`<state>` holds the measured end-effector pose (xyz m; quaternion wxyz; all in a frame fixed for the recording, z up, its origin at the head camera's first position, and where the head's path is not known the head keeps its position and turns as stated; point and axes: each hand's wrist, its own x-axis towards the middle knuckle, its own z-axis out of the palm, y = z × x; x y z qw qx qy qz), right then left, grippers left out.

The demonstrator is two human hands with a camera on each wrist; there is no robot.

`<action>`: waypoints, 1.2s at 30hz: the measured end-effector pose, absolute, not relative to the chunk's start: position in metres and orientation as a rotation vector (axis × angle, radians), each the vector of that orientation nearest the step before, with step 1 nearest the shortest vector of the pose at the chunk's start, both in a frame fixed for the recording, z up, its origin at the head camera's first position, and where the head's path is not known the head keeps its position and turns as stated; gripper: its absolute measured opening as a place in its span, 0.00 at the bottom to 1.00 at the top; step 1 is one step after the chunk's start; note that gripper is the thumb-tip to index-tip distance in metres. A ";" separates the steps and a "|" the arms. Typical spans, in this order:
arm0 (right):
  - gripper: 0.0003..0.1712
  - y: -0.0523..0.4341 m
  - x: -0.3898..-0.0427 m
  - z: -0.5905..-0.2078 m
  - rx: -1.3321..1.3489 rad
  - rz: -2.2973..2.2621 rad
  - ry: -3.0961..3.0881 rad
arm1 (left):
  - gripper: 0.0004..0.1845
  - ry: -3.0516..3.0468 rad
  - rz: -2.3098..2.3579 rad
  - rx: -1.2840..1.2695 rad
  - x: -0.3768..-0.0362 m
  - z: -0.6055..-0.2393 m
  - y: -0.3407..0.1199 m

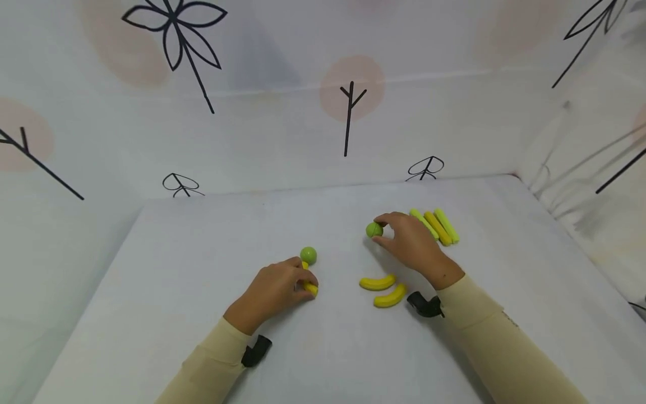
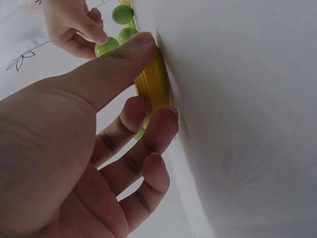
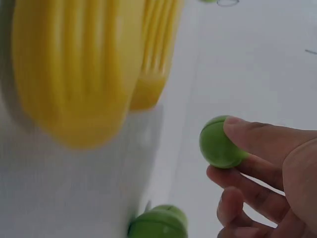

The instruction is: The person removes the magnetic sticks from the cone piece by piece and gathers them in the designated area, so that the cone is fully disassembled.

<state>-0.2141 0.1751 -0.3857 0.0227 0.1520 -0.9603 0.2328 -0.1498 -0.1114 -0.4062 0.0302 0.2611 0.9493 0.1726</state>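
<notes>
Between its thumb and fingertips, the left hand [image 1: 276,287] pinches a yellow toy banana [image 2: 157,82], low over the white tabletop. A round green ball [image 1: 308,255] lies just beyond that hand. Farther right, the right hand [image 1: 411,244] grips another green ball [image 3: 220,143] with thumb and fingers, held above the table. Two more toy bananas, one farther back [image 1: 376,283] and one nearer [image 1: 390,296], lie side by side below the right hand. The left wrist view also shows a green ball [image 2: 123,15] near the right hand, hidden from the head view.
Beyond the right wrist lie three long pieces: a yellow stick [image 1: 437,228] between two light green ones, the right one [image 1: 446,225] fully visible. A white cloth wall [image 1: 272,140] with line drawings rises behind the table [image 1: 202,241]. Each wrist carries a black camera.
</notes>
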 end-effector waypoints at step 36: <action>0.24 0.192 -0.225 -0.395 0.387 0.587 -3.036 | 0.14 2.914 0.534 0.755 -0.150 -0.407 -0.109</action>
